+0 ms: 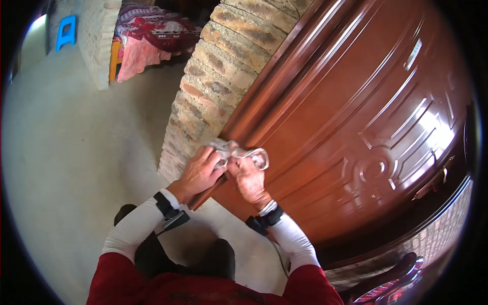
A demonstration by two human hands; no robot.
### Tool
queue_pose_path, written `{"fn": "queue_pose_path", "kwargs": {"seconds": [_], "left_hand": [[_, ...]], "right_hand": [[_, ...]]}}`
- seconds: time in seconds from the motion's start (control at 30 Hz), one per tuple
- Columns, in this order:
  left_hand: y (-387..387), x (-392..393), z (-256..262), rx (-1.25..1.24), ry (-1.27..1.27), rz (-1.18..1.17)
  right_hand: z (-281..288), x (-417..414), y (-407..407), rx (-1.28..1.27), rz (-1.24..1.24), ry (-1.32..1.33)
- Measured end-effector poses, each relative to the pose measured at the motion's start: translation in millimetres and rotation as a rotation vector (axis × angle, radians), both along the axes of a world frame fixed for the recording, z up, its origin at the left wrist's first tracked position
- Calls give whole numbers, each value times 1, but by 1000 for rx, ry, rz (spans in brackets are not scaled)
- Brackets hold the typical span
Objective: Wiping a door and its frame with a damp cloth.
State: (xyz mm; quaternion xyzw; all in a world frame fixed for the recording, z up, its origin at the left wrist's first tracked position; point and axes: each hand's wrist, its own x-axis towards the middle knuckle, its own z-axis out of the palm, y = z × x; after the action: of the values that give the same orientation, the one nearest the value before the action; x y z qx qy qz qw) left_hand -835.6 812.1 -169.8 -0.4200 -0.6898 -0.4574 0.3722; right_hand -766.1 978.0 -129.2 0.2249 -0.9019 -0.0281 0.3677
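Note:
My left hand [202,167] and my right hand [248,177] are close together at the middle of the head view. Both grip a crumpled, light-coloured cloth [260,156], blurred in places; a loop of it sticks out beyond my right hand. Directly behind the hands is the moulded edge of a glossy red-brown door frame [263,110]. The panelled door [320,152] spreads to the right, with raised patterns and bright reflections. My fingertips are partly hidden by the cloth, and whether it touches the frame I cannot tell.
A rough brick wall edge [213,76] borders the frame on its left. Farther back are a bed with a pink and dark red cover [141,57] and a blue plastic stool [66,32]. A door handle [445,175] shows at right, above a dark carved furniture piece [392,282].

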Motion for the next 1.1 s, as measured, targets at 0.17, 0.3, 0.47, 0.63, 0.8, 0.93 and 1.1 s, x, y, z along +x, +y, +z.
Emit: {"fn": "queue_pose_path", "kwargs": {"seconds": [0.17, 0.3, 0.47, 0.63, 0.8, 0.93, 1.1], "left_hand": [[-5, -7, 73, 7, 31, -28], [18, -16, 190, 227, 299, -108], [39, -40, 296, 488, 471, -43], [55, -46, 221, 362, 364, 0], [80, -3, 140, 97, -64, 157], [165, 18, 82, 173, -426, 315], [180, 10, 53, 552, -560, 310]], "right_hand": [[67, 4, 2, -5, 67, 17], [193, -6, 16, 367, -184, 455], [353, -8, -32, 527, -350, 720], [284, -36, 13, 442, -199, 544], [204, -38, 35, 457, -267, 182], [141, -33, 84, 442, -268, -162], [170, -2, 78, 442, 9, -631]]}}
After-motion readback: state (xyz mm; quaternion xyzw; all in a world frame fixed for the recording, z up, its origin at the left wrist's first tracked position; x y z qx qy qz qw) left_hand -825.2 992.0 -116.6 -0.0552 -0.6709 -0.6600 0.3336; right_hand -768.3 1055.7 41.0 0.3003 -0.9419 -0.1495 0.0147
